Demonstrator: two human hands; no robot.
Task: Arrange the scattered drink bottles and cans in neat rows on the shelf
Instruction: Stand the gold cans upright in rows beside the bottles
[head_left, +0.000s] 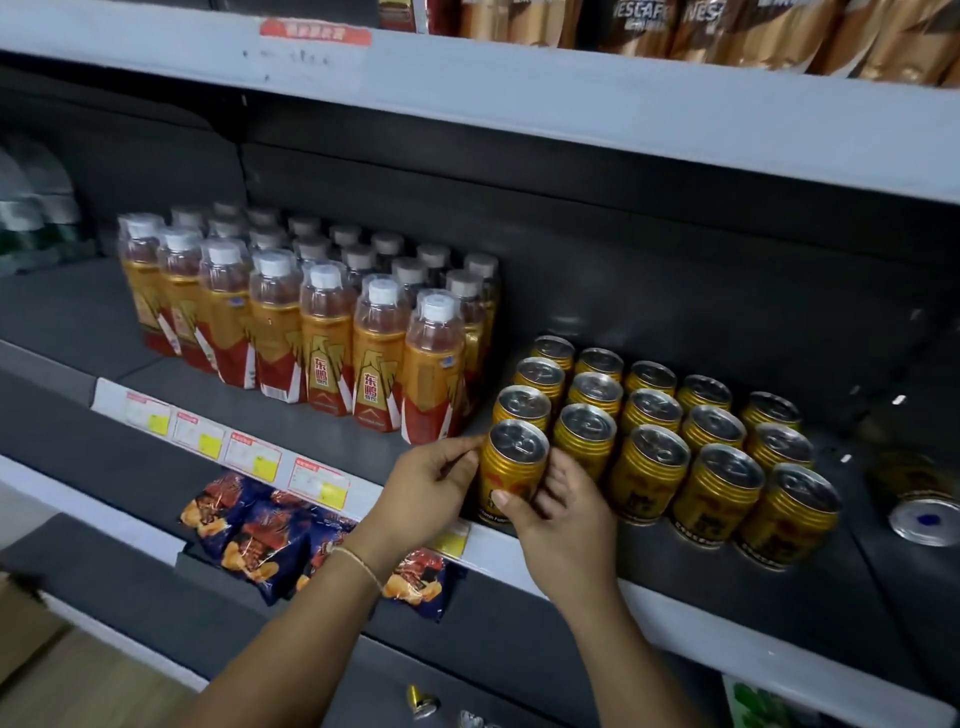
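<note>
Both our hands reach in, left hand (423, 491) and right hand (558, 512) cupping the front gold can (511, 470) upright at the shelf (727, 608) edge.

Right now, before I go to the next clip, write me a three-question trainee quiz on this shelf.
1. True or false: both hands grip the front-left ribbed gold can.
2. Which gold can is not upright? A) the front-right one in the block B) the one lying at the far right
3. The clear orange-labelled white-capped bottles stand to the cans' ____.

Key: 1 true: left hand, right hand. 2 B. 3 left.
</note>
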